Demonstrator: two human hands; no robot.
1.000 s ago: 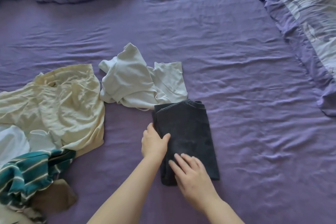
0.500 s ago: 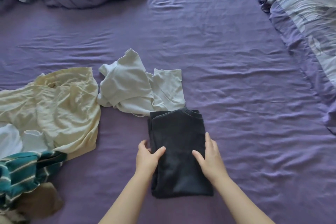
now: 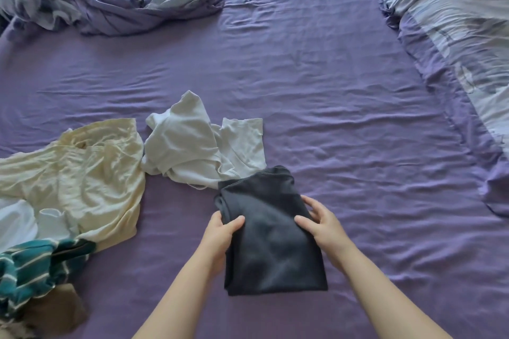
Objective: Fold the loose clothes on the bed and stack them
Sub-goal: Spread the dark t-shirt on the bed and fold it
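Left hand [image 3: 220, 231] and right hand [image 3: 321, 224] gripping opposite edges of folded dark garment [image 3: 271, 239], thumbs on top; white shirt [image 3: 201, 146] touching garment's far edge.

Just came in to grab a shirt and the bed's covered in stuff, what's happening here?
A person is folding laundry on the purple bed sheet. Both hands grip a folded dark grey garment by its sides: the left hand on its left edge, the right hand on its right edge. Still loose beside it are a crumpled white shirt, a pale yellow garment and a teal striped one. No stack is visible yet.
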